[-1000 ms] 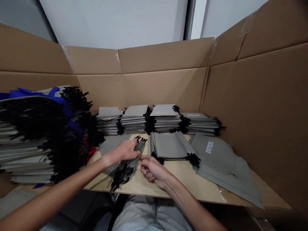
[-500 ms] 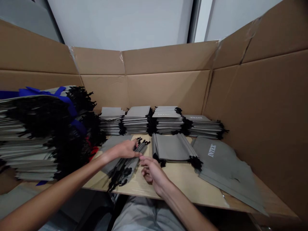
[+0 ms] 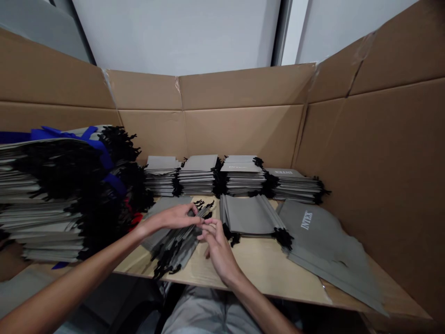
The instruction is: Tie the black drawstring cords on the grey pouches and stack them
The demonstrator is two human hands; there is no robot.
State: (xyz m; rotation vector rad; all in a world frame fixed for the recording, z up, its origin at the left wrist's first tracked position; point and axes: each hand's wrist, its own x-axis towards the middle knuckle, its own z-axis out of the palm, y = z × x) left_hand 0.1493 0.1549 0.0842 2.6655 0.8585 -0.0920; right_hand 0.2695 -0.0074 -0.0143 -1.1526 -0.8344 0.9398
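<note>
Gray drawstring bags (image 3: 175,248) lie in a loose, fanned bundle on the near part of the light wood tabletop (image 3: 267,269), with black cords splaying out at both the far and near ends. The left hand (image 3: 174,217) lies across the top of the bundle, its grip closed around the far end of the bags. The right hand (image 3: 216,246) sits just right of the bundle, its grip narrow, with the fingertips (image 3: 208,223) pinched up against the left hand's fingers; whether they hold a bag edge cannot be told. Further right lies a flat pile of gray bags (image 3: 248,214), then a loose bag printed INTEX (image 3: 314,236). Four neat stacks (image 3: 239,178) line the far side against a cardboard wall (image 3: 243,130). Taller stacks (image 3: 45,222) with blue straps (image 3: 69,135) crowd the left.
</note>
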